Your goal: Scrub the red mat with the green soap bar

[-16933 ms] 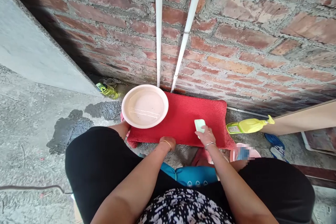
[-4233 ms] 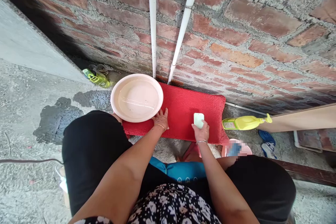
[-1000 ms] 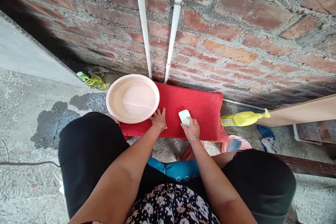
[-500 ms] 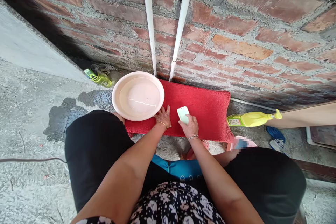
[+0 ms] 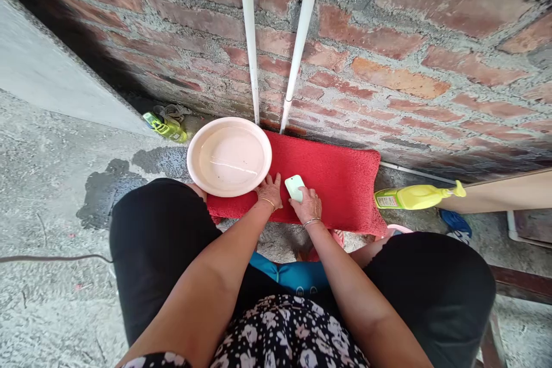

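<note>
A thick red cloth [image 5: 328, 164] lies spread over a low bench-like support that is hidden beneath it. My left hand [image 5: 269, 191] rests flat on its near edge, fingers spread, close by the basin's rim. My right hand [image 5: 307, 204] is closed round the near end of a pale green scrub brush [image 5: 295, 187], a flat rounded block with a small hole at its far end; any bristles face down out of sight. On the cloth's left end stands a pale pink basin [image 5: 192, 155] with water in it.
A yellow pump bottle [image 5: 414, 196] is at the cloth's right end. A yellow-green bottle [image 5: 170, 128] stands by the white panel [image 5: 56, 63] at left. Two white pipes [image 5: 297, 40] run down the brick wall [image 5: 379, 34]. Blue slippers [image 5: 456, 223] lie at right on the concrete floor.
My right hand has slid the scrub brush slightly left across the cloth, nearer to my left hand. My left hand stays in place. The view has shifted a little.
</note>
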A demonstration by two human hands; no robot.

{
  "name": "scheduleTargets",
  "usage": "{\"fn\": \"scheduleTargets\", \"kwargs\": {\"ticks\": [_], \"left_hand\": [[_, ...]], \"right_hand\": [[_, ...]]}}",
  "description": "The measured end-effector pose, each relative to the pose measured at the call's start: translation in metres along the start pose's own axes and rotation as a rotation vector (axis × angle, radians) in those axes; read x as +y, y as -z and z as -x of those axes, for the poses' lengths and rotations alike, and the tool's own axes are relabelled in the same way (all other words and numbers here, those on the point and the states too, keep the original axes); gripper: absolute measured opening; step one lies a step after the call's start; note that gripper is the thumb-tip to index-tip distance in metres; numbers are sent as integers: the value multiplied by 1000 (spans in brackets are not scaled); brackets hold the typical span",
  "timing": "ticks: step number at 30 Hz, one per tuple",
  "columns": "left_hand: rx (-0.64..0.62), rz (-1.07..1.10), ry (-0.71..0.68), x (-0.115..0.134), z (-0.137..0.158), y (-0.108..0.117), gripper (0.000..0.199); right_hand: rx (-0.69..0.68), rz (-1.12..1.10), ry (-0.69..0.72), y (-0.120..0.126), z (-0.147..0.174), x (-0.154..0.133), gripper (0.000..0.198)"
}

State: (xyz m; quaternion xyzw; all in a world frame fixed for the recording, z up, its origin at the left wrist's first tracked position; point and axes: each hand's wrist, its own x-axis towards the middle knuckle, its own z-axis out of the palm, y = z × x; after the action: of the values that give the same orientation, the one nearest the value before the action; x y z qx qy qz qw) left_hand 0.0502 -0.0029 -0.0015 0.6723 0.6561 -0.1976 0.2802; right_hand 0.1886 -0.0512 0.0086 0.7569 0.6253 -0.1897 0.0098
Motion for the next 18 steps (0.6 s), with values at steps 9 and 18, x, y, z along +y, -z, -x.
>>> {"fn": "scheduleTargets", "kwargs": {"ticks": [9,18], "left_hand": [[192,96,49,7,20,14,81],[-152,989,55,38,47,0,38]], "right_hand": [[150,-304,-246,15,-5,39,55],[89,-288,-26,8,22,10,46]]}}
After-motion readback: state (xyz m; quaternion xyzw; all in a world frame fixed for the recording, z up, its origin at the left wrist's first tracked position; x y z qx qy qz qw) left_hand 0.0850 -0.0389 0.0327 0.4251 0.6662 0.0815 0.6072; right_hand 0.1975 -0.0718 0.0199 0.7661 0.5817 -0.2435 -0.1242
